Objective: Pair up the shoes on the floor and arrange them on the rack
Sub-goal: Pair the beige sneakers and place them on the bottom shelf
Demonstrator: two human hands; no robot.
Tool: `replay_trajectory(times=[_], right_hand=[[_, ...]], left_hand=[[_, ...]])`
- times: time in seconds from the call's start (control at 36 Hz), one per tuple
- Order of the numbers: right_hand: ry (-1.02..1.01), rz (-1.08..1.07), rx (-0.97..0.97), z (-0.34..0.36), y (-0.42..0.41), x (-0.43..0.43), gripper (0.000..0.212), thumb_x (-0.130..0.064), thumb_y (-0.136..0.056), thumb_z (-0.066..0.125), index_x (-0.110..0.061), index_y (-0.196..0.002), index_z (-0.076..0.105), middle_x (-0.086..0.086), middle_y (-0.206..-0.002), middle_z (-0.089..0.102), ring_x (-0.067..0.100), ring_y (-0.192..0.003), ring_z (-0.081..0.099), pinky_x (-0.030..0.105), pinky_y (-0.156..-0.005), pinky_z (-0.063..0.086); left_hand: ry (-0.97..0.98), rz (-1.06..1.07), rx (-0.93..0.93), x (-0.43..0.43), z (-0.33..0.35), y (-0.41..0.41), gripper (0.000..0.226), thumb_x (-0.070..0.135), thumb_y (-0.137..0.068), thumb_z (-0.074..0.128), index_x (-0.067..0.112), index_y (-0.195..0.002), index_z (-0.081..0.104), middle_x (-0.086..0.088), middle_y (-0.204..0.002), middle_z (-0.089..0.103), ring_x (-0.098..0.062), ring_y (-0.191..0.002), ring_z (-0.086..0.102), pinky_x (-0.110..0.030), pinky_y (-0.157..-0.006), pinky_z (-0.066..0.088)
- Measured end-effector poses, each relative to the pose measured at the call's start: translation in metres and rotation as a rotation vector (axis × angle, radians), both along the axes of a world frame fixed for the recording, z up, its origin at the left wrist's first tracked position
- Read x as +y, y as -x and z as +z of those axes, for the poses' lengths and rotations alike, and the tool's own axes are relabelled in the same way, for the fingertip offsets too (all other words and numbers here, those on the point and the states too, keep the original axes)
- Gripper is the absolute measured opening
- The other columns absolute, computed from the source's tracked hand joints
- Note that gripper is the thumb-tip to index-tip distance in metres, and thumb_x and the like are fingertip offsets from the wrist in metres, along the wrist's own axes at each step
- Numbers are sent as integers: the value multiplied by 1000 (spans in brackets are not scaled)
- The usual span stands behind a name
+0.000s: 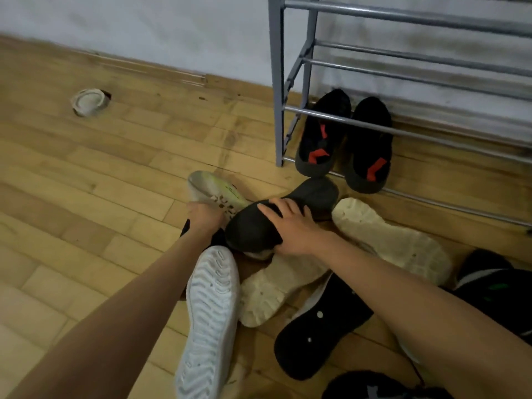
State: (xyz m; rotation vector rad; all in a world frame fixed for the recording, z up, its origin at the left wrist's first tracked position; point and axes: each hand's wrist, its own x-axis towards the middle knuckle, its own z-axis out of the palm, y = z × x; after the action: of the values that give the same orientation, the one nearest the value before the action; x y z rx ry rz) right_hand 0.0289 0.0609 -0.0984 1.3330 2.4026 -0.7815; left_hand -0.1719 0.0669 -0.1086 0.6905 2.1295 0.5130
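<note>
**Inspector A:** Hands, head view. State them.

**Inspector B:** Left hand (205,216), arm extended forward, fingers closed around a pale sneaker with green markings (214,191), sole up. Right hand (290,227), wrist bent, spread flat over an overturned dark shoe (280,216), thumb hooked under its near edge.

**Inspector A:** Remaining shoes?

**Inspector B:** Heaped on the wooden floor (86,174): white-soled shoe (211,312), two cream soles (397,240), black shoe (319,332). A black-and-red pair (344,139) sits on the bottom rails, at the left end of the grey rack (278,82).
</note>
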Motion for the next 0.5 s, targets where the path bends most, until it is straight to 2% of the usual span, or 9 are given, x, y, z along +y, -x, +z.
replay_trajectory(times=[0.08,0.17,0.25,0.31,0.39,0.44,0.5], right_hand=[[-84,34,-49,1,3,6,104,-38,-76,70,-25,-151,-1,6,-151,8,34,-140,7,61,-113,13],[-117,85,-59,4,4,7,105,-46,-73,70,-22,-151,4,9,-148,12,36,-137,11,61,-113,14],[-133,129,-64,12,-1,11,99,-48,-72,69,-19,-149,14,9,-144,19,33,-136,15,60,-113,16],[-133,142,-78,23,-3,17,95,-48,-72,68,-18,-148,20,8,-141,24,30,-135,19,58,-113,18],[-193,190,-91,36,-8,22,86,-49,-72,65,-18,-144,29,7,-140,31,28,-131,29,48,-110,28],[-270,209,-72,40,-15,19,79,-49,-75,61,-18,-142,34,5,-140,35,25,-129,35,43,-106,33],[-336,196,-26,43,-26,12,70,-44,-79,55,-18,-141,38,2,-139,38,22,-128,37,39,-103,36]], left_hand=[[-38,77,-94,-2,0,3,54,10,-82,63,-7,-131,47,-22,-127,58,-34,-106,62,-46,-89,55],[-63,157,-186,-8,6,1,34,2,-83,64,-4,-115,57,-18,-112,63,-30,-94,61,-41,-86,55],[-125,203,-226,-13,7,-2,35,4,-84,66,0,-117,54,-10,-98,59,-25,-91,56,-35,-79,50],[-209,212,-213,-15,8,-7,41,5,-84,65,5,-121,47,-9,-105,56,-25,-97,57,-39,-81,53],[-325,209,-211,-17,17,-20,43,7,-89,61,11,-127,42,-8,-108,56,-32,-107,59,-51,-87,54],[-399,155,-154,-20,26,-28,42,9,-91,58,13,-130,42,-10,-119,57,-32,-111,59,-51,-91,52],[-494,92,-104,-22,36,-33,44,10,-93,56,12,-134,42,-10,-129,56,-27,-115,57,-45,-95,51]])
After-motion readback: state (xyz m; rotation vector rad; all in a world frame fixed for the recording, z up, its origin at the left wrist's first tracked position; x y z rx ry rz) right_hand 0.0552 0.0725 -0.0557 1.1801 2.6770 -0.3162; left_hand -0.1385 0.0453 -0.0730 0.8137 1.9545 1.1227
